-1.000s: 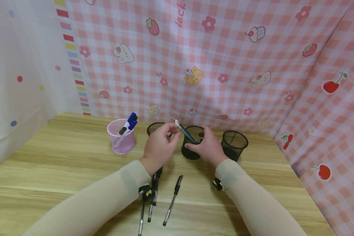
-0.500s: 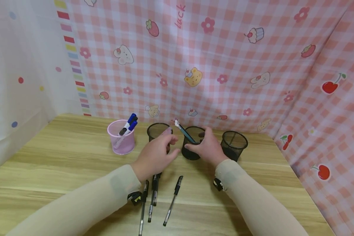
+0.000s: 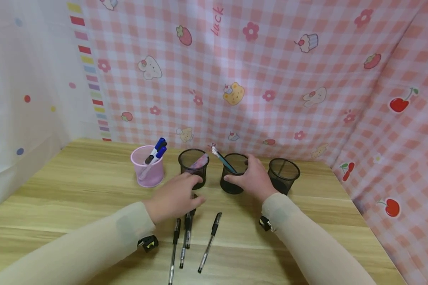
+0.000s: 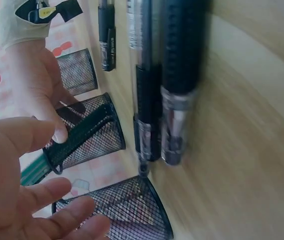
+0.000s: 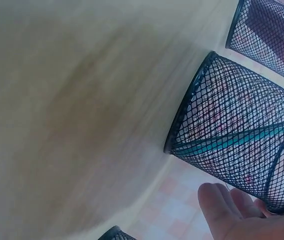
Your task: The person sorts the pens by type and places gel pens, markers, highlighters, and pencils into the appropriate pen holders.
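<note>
Fingers loosely spread and holding nothing, my left hand point(image 3: 172, 196) is in front of the left black mesh pen holder point(image 3: 201, 174). A pinkish item point(image 3: 199, 161) leans inside that holder. With thumb in front and fingers behind, my right hand point(image 3: 257, 180) grips the right side of the middle mesh pen holder point(image 5: 226, 105) near its rim. A teal stick-like pen point(image 3: 224, 161) with a white decorated top leans in this middle holder. Several clear gel pens with black caps lie below my left hand, among them one separate gel pen point(image 3: 210, 241) to the right.
A pink pen holder point(image 3: 150, 179) with blue- and black-capped markers point(image 3: 156, 152) stands at the left. Another black mesh holder point(image 3: 284, 176) is beside my right hand. Checked fabric point(image 3: 278, 118) hangs behind the wooden table point(image 3: 92, 194).
My left hand has drawn away from the teal pen's top, down and to the left, uncovering the left black holder. My right hand stays at the middle holder.
</note>
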`<action>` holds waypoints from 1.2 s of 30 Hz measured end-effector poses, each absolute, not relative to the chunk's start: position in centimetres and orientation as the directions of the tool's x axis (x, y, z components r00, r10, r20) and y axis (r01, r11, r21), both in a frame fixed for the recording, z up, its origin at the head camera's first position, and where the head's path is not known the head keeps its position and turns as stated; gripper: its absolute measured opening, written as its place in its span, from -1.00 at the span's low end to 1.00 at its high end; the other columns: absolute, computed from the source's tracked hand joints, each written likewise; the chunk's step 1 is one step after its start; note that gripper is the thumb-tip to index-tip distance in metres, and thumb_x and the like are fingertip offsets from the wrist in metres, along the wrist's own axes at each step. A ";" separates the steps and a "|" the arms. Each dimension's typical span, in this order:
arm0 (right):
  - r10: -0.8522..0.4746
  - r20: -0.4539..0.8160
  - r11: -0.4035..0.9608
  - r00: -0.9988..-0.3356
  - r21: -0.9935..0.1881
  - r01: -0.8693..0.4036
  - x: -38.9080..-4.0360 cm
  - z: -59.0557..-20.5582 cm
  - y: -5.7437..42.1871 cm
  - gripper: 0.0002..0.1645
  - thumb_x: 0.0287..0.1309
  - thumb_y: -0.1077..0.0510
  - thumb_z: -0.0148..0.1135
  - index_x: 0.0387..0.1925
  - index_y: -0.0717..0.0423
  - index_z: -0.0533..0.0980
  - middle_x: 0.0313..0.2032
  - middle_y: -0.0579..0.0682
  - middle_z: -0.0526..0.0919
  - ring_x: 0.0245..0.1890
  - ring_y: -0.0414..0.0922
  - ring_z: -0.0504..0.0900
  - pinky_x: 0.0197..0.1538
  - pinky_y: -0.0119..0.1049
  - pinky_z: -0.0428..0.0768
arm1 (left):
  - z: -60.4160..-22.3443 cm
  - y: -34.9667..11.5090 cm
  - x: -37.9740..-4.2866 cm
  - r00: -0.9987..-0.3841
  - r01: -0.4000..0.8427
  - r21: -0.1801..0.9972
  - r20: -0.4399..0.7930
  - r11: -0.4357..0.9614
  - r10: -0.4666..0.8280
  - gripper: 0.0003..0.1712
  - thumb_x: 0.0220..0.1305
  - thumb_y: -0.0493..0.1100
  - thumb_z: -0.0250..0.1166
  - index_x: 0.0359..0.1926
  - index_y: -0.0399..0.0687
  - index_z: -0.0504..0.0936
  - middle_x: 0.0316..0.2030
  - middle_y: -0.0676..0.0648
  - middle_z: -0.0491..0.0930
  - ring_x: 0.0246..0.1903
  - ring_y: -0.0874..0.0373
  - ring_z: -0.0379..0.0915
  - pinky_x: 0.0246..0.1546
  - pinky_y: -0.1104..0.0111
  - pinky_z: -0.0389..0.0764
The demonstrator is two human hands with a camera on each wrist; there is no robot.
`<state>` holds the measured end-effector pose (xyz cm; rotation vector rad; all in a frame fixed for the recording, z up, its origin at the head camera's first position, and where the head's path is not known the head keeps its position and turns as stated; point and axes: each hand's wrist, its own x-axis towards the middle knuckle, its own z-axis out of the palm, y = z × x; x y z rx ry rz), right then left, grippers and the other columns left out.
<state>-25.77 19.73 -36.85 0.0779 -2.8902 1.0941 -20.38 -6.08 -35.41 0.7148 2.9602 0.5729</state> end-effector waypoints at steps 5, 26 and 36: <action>-0.029 0.067 0.755 -0.997 -0.652 -0.065 -25.2 -36.7 19.7 0.42 0.02 -0.31 0.62 0.66 0.10 -0.01 0.58 0.26 0.17 0.54 0.24 0.28 0.47 0.24 0.41 | -35.6 -7.1 -20.1 -0.884 0.448 0.330 0.025 0.831 0.467 -0.33 0.46 0.14 0.33 0.39 -0.18 0.52 0.33 -0.21 0.58 0.36 -0.13 0.48 0.41 -0.02 0.49; -0.123 0.245 0.866 -0.962 -0.446 -0.224 -23.2 -31.6 26.5 0.11 0.34 -0.27 0.36 0.61 0.22 0.10 0.53 0.31 0.24 0.57 0.32 0.05 0.55 0.32 0.13 | -36.2 -10.4 -17.6 -0.873 0.343 0.333 -0.231 0.878 0.429 -0.47 0.19 0.24 0.53 -0.12 -0.02 0.57 -0.40 0.05 0.61 -0.41 0.14 0.54 -0.27 0.15 0.67; -0.103 -0.036 0.903 -0.994 -0.423 -0.078 -25.3 -33.3 32.4 0.47 0.13 -0.42 0.47 0.67 0.23 -0.12 0.63 0.38 0.00 0.60 0.44 -0.05 0.50 0.45 0.17 | -36.6 -10.2 -17.1 -0.873 0.313 0.352 -0.260 0.882 0.413 -0.56 0.23 0.14 0.52 -0.16 -0.05 0.57 -0.38 0.02 0.63 -0.37 0.14 0.55 -0.21 0.13 0.67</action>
